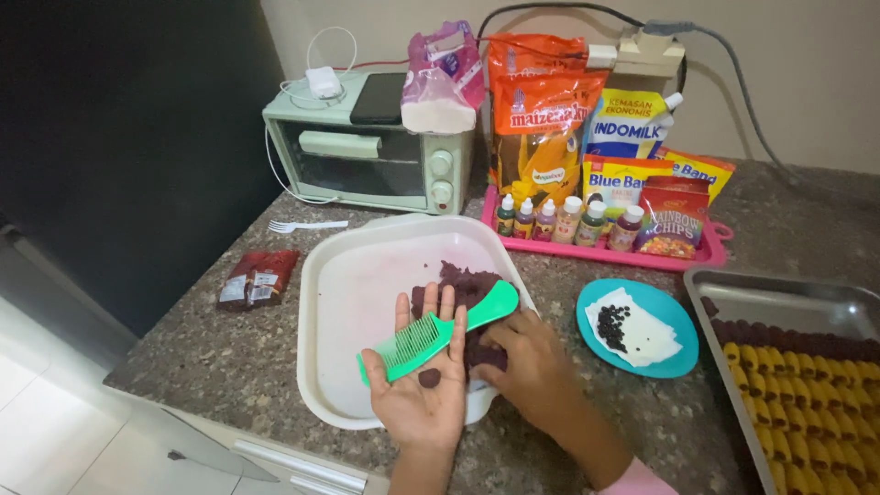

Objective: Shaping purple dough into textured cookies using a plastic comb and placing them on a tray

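My left hand (pixel 423 390) lies palm up over the near edge of a white tray (pixel 348 302). A green comb (pixel 431 335) rests across its fingers, and a small lump of dark purple dough (pixel 430 377) sits on the palm. My right hand (pixel 532 367) reaches into the tray beside it, its fingers closed on the mass of purple dough (pixel 463 293) that lies at the tray's right side. The comb's handle points toward the upper right, over the dough.
A teal plate (pixel 674 353) with dark chips on white paper sits right of the tray. A metal baking tray (pixel 788 302) with rows of yellow and purple pieces is at far right. Behind stand a mint toaster oven (pixel 367 151), a pink tray (pixel 596 252) of bottles and packets, a white fork (pixel 302 225) and a red packet (pixel 257 278).
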